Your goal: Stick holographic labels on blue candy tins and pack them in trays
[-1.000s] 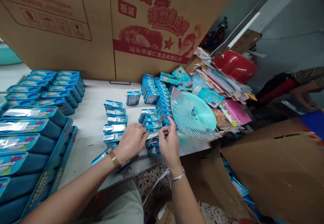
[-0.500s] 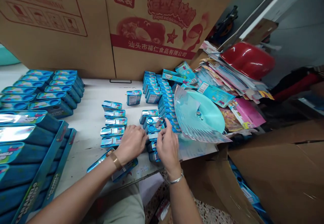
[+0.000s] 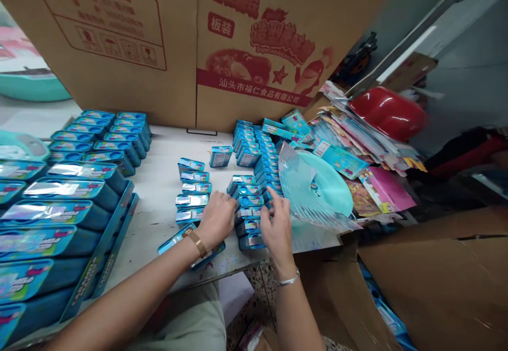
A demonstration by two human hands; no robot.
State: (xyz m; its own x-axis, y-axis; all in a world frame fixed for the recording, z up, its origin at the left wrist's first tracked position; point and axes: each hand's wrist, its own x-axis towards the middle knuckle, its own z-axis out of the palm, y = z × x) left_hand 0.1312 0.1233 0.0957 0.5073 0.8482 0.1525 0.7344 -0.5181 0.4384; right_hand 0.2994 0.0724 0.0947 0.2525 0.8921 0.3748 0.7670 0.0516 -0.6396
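My left hand (image 3: 216, 218) is curled, knuckles up, with its fingertips against the left side of a short column of small blue tins (image 3: 249, 214) near the table's front edge. On the column's right side, my right hand (image 3: 278, 227) pinches the tins with thumb and fingers. A second column of the same tins (image 3: 192, 193) lies just left of my left hand. Under my left wrist lies a flat blue display tray (image 3: 173, 239). A single tin (image 3: 220, 155) stands apart further back.
Large cardboard cartons (image 3: 178, 44) wall off the table's back. Blue trays filled with boxes (image 3: 55, 218) crowd the left. A long row of tins (image 3: 262, 155), a pale blue disc in plastic (image 3: 317, 187), loose printed cards (image 3: 369, 144) and a red object (image 3: 389, 113) lie right. Brown cardboard (image 3: 428, 277) lies lower right.
My view has shifted a little. Both hands stay at the same column of tins; the right hand's fingers have dropped from a raised pinch onto the tins' right side.
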